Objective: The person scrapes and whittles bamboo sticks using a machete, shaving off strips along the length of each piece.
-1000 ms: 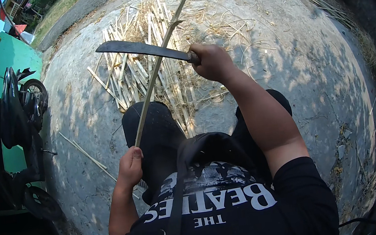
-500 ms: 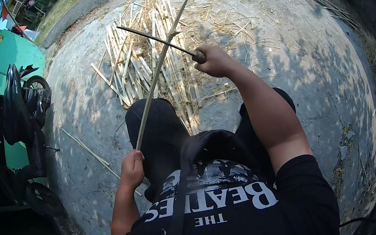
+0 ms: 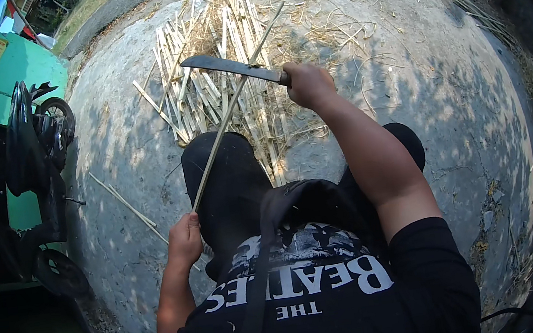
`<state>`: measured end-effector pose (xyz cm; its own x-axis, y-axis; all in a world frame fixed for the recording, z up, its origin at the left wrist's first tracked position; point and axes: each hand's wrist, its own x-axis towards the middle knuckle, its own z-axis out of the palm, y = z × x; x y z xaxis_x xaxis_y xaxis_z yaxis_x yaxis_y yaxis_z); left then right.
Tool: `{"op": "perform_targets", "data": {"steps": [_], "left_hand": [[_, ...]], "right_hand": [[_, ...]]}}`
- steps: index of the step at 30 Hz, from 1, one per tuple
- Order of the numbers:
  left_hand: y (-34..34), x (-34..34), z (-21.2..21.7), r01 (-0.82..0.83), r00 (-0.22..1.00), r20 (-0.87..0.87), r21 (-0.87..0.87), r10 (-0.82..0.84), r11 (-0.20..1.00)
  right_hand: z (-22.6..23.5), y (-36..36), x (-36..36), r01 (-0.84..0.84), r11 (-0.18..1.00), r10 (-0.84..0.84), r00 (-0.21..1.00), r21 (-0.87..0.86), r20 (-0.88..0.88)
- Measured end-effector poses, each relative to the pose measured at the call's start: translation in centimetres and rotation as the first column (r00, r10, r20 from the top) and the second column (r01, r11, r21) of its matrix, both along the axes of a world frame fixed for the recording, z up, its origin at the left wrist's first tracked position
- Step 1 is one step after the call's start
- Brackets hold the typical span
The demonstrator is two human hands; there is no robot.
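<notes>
A long bamboo strip [image 3: 221, 135] slants up and away from my left hand [image 3: 185, 240], which is wrapped round its near end beside my left knee. My right hand [image 3: 310, 86] grips the wooden handle of a machete [image 3: 227, 65]. The broad dark blade points left and crosses the strip toward its far end, with its flat side showing. At the crossing a small dark piece sticks up beside the blade. Whether the edge touches the strip, I cannot tell.
Beyond my knees lies a heap of split bamboo strips [image 3: 185, 103], with curled shavings [image 3: 351, 39] to its right. Two thin strips [image 3: 125, 200] rest on the concrete at left. A motorcycle [image 3: 37, 141] stands at the left by a green wall [image 3: 34, 58].
The machete has turned from edge-on to show its flat side, and my right hand has shifted slightly right. The strip's far end has dipped a little; my left hand still holds it.
</notes>
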<state>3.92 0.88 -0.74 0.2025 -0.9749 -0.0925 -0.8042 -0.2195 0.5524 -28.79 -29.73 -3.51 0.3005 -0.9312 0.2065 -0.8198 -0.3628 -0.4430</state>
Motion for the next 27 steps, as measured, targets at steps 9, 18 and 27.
{"op": "perform_targets", "data": {"steps": [9, 18, 27], "left_hand": [[0.5, 0.3, 0.1, 0.015, 1.0, -0.012, 0.06, -0.015, 0.998], [0.5, 0.3, 0.3, 0.004, 1.0, 0.002, 0.082, -0.004, 0.997], [-0.8, 0.8, 0.6, 0.089, 0.992, 0.088, 0.03, -0.091, 0.996]], "right_hand": [[-0.4, 0.5, 0.5, -0.121, 0.992, 0.114, 0.982, 0.042, 0.154], [-0.1, 1.3, 2.8, -0.369, 0.889, 0.356, 0.929, -0.269, -0.098], [-1.0, -0.7, 0.3, -0.072, 0.97, 0.024, 0.979, 0.232, 0.203]]}}
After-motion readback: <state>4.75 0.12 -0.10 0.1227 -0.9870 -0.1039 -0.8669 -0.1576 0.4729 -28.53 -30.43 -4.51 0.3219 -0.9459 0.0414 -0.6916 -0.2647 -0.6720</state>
